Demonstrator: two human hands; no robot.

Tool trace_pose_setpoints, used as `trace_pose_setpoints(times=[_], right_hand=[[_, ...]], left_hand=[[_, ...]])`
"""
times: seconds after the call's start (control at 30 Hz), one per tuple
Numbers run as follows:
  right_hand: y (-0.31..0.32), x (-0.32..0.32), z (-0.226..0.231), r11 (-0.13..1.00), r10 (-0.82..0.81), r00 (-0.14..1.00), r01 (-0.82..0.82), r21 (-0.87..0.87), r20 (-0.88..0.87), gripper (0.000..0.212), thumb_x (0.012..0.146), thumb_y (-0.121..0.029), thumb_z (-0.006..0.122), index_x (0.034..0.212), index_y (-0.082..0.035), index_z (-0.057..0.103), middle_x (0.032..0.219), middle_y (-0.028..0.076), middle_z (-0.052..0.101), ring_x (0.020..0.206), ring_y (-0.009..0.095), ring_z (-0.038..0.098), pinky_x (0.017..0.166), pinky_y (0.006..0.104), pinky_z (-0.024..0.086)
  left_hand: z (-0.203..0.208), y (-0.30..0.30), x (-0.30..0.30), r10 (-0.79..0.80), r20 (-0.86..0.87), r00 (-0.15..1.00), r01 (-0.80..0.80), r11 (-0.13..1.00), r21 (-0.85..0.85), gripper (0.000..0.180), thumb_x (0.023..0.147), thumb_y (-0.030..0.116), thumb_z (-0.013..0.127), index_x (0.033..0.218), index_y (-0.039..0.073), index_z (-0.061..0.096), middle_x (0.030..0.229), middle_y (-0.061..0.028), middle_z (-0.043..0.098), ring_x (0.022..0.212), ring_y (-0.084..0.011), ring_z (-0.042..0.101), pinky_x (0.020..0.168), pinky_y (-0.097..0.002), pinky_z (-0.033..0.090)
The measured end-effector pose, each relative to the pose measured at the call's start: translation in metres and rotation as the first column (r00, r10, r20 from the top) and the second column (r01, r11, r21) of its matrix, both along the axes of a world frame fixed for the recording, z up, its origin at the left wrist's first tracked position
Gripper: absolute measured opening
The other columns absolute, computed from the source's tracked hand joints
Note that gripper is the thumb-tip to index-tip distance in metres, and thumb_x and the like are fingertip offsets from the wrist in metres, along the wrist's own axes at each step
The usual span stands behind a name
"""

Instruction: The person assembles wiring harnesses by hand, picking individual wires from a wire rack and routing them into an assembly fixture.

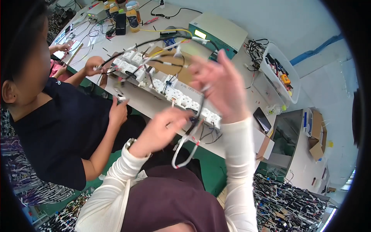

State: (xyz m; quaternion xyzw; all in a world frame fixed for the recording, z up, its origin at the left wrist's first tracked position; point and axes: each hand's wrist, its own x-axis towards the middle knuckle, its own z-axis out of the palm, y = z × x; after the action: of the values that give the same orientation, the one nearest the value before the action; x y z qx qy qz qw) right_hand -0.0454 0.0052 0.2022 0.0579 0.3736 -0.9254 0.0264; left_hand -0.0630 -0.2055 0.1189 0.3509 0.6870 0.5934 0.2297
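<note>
A wiring cable [200, 110], black above with a white loop and red bands below, hangs between my hands in front of the bench. My right hand [226, 89] is raised above the row of white sockets, smeared by motion, with the cable's upper end at its curled fingers. Lower and to the left, my left hand [158, 129] has its fingers closed at the black stretch of the cable. Its exact grip is blurred. Behind both hands runs the long strip of white sockets [158, 83], with wires and small connectors plugged along it.
At my left a person in a dark shirt [65, 131] works with both hands at the strip's far end. A green-and-white tester [218, 34] stands at the back. To the right are a clear bin [282, 73] of tools, a phone [262, 120] and cable heaps [286, 205].
</note>
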Motion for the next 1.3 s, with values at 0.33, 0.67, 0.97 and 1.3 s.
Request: trace_pose_setpoints(times=[0.33, 0.67, 0.97, 1.3], right_hand=[[0.034, 0.144, -0.128, -0.399, -0.536, 0.741, 0.202, 0.895, -0.406, 0.043, 0.081, -0.004, 0.071, 0.122, -0.005, 0.061, 0.093, 0.007, 0.062, 0.073, 0.017, 0.057, 0.067, 0.0301, 0.049], [0.029, 0.143, -0.132, -0.082, -0.592, 0.724, 0.384, 0.920, -0.355, 0.030, 0.099, -0.027, 0.058, 0.093, 0.001, 0.066, 0.079, 0.016, 0.067, 0.070, 0.026, 0.064, 0.068, 0.0354, 0.049], [-0.016, 0.123, -0.213, 0.789, -0.450, 0.880, 0.312, 0.528, 0.152, 0.027, 0.096, -0.017, 0.057, 0.116, -0.001, 0.066, 0.085, 0.007, 0.070, 0.076, 0.014, 0.067, 0.064, 0.0269, 0.053], [0.071, 0.205, -0.150, -0.599, -0.557, 0.654, 0.110, 0.793, -0.511, 0.019, 0.090, -0.015, 0.059, 0.087, -0.004, 0.074, 0.088, 0.015, 0.067, 0.087, 0.032, 0.065, 0.083, 0.0393, 0.052]], left_hand=[[-0.155, 0.046, -0.109, 0.416, -0.579, 0.701, -0.431, 0.894, 0.121, 0.027, 0.085, 0.013, 0.070, 0.111, 0.003, 0.068, 0.102, -0.0136, 0.065, 0.094, -0.0340, 0.063, 0.083, -0.0382, 0.050], [-0.125, 0.028, 0.083, 0.288, 0.627, 0.724, -0.539, 0.803, 0.254, 0.023, 0.102, 0.030, 0.056, 0.107, 0.008, 0.060, 0.092, 0.0001, 0.061, 0.080, -0.0101, 0.059, 0.078, -0.0269, 0.050], [-0.215, -0.080, 0.102, 0.559, 0.756, 0.341, -0.754, 0.642, -0.135, 0.056, 0.098, 0.033, 0.061, 0.138, -0.003, 0.044, 0.130, -0.0113, 0.056, 0.120, -0.0209, 0.052, 0.106, -0.0354, 0.037], [-0.183, -0.055, -0.050, 0.200, -0.907, 0.370, -0.841, 0.486, -0.236, 0.059, 0.081, 0.022, 0.074, 0.132, 0.008, 0.049, 0.135, -0.0165, 0.050, 0.129, -0.0347, 0.044, 0.106, -0.0483, 0.037]])
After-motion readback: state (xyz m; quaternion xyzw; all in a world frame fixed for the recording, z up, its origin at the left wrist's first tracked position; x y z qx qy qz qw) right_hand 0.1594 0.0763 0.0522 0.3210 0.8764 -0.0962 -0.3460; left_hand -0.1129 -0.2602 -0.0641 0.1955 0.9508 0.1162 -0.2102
